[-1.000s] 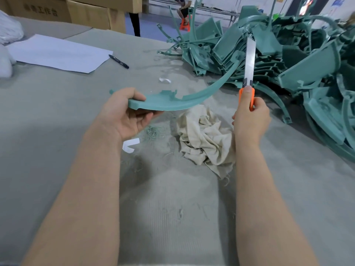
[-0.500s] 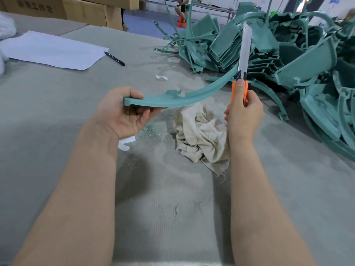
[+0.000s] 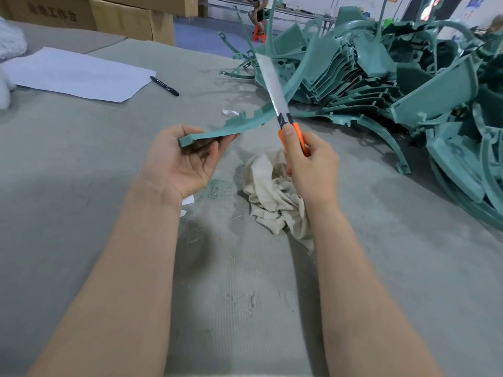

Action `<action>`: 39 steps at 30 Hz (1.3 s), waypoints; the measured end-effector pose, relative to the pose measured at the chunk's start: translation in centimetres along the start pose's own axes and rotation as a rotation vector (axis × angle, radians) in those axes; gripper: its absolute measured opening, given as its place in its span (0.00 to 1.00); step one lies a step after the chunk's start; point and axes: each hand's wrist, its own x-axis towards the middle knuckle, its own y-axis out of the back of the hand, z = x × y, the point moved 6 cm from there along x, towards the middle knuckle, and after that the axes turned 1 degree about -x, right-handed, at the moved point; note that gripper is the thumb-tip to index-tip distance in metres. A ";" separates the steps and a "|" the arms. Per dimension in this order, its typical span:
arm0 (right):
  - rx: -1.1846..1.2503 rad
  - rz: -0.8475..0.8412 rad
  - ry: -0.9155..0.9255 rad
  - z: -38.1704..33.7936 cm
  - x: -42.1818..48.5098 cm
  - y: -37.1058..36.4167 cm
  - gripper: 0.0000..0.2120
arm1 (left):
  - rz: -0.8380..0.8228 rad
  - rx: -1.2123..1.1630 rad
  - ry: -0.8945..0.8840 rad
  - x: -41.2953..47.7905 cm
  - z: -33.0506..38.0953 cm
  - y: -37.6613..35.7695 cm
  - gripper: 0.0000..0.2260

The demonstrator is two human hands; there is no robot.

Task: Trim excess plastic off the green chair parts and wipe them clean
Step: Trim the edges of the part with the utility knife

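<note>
Left hand (image 3: 182, 161) clasps flat end of curved green part (image 3: 253, 121) above crumpled beige rag (image 3: 272, 191); right hand (image 3: 313, 170) grips orange-handled knife (image 3: 278, 104), blade crossing part.

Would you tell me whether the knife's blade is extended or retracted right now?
Extended: a long bare blade projects from the orange handle gripped by the right hand.

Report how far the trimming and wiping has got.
Done: green shavings on the table suggest some trimming. In hand: the left hand holds a curved part, the right hand grips the knife, blade crossing it. Left: wiping it with the cloth, which lies on the table, and a big pile of parts whose state I cannot tell.
</note>
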 end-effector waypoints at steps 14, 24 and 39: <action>0.001 -0.119 0.047 -1.4 -0.9 -2.1 0.28 | 0.001 -0.143 -0.051 0.1 -0.3 -0.5 0.10; 0.068 -0.150 0.020 -1.5 -0.9 -2.3 0.29 | -0.010 -0.152 -0.059 0.2 -0.5 -0.6 0.09; -0.031 -0.122 -0.023 -0.5 -0.6 -1.7 0.25 | -0.006 -0.162 -0.060 0.2 -0.1 -0.7 0.13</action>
